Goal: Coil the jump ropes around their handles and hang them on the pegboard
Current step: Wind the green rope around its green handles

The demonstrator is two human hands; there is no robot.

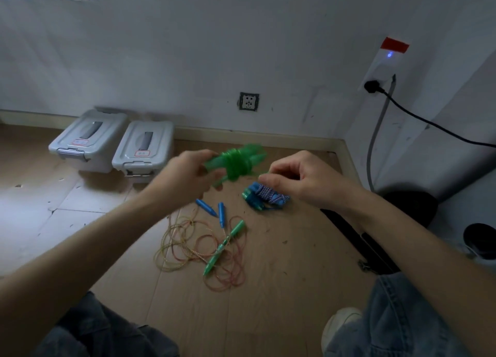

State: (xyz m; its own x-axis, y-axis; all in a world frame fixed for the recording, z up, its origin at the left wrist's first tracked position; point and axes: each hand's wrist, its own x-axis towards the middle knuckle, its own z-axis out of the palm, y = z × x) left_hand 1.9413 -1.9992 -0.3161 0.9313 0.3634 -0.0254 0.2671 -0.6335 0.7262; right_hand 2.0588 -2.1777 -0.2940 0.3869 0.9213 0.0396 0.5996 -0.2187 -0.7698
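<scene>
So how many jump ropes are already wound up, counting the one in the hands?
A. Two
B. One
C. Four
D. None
A: the green rope held between the left hand and right hand is wound round its handles, and a blue-and-white bundle lies wound on the floor; the other ropes lie loose.

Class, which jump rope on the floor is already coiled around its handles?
The blue-and-white rope below the right hand; the other floor ropes lie loose.
</scene>
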